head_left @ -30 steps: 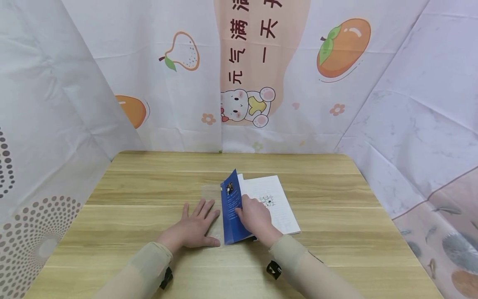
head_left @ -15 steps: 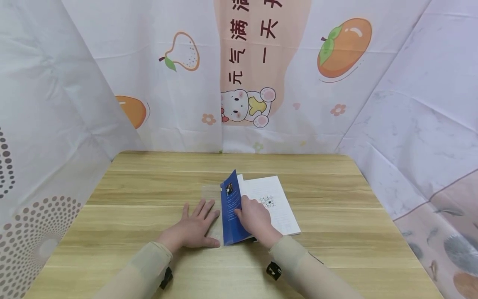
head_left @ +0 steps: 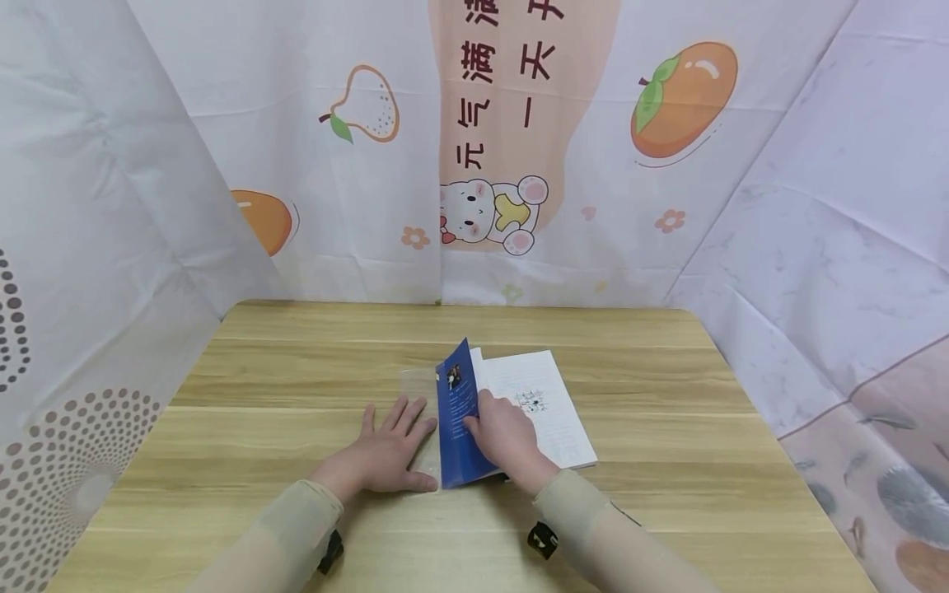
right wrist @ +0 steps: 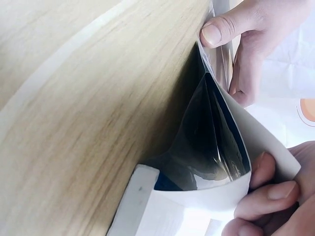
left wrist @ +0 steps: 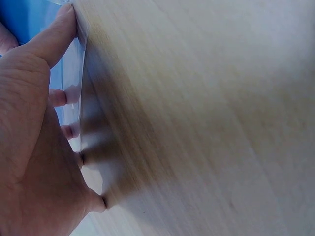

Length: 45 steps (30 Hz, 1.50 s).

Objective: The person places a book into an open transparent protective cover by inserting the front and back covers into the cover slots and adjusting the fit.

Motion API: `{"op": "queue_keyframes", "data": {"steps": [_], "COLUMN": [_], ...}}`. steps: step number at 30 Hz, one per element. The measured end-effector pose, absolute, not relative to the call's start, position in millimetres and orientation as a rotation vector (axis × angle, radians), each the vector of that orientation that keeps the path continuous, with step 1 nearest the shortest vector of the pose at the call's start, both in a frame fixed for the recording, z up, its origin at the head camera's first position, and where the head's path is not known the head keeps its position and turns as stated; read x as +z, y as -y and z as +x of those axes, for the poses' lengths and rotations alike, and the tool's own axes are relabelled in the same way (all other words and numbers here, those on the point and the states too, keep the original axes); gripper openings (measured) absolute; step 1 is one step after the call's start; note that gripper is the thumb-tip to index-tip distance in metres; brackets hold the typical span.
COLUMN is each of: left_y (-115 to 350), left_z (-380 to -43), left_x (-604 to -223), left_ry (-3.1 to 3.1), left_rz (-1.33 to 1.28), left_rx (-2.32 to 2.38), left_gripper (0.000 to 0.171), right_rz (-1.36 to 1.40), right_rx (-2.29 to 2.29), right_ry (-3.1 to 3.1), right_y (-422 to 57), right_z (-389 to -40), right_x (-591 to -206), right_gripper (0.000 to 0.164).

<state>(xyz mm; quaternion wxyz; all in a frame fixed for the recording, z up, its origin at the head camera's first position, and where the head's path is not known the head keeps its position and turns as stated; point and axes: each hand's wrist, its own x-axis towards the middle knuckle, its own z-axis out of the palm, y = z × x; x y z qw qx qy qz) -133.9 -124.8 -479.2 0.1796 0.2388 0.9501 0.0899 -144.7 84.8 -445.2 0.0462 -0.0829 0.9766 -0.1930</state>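
An open book (head_left: 567, 441) lies mid-table, white pages with a small line drawing facing up. Its blue cover (head_left: 461, 461), bearing white text and a small photo, stands raised at the left side. My right hand (head_left: 507, 428) grips this cover, thumb on the blue face and fingers behind it. In the right wrist view the cover (right wrist: 224, 96) bows up off the table, with dark glossy film beneath. A clear plastic sheet (head_left: 418, 379) extends left from the cover. My left hand (head_left: 385, 453) rests on it, fingers spread; in the left wrist view the thumb reaches the sheet's edge (left wrist: 74, 73).
The wooden table (head_left: 311, 346) reaches back to a printed cloth (head_left: 356, 198) hanging behind it. More cloth hangs along the left and right sides. A black band piece (head_left: 543, 539) shows beneath the right wrist, another (head_left: 331, 550) under the left.
Both hands keep their places on the cover and the plastic sheet. The whole head view has shifted very slightly.
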Motion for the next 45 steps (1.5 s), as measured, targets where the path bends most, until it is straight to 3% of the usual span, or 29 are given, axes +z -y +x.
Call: {"op": "queue_keyframes", "data": {"steps": [45], "left_y": [123.5], "left_z": [-132.4], "left_x": [-475.9], "left_ry": [-2.665], "left_rz": [0.661], "left_rx": [0.239], "left_gripper": [0.097], "right_rz": [-0.249], "right_rx": [-0.637], "right_ry": [-2.947], "right_y": [-87.6], "right_z": [-146.0], "right_x": [-445.9], "right_gripper": [0.028]}}
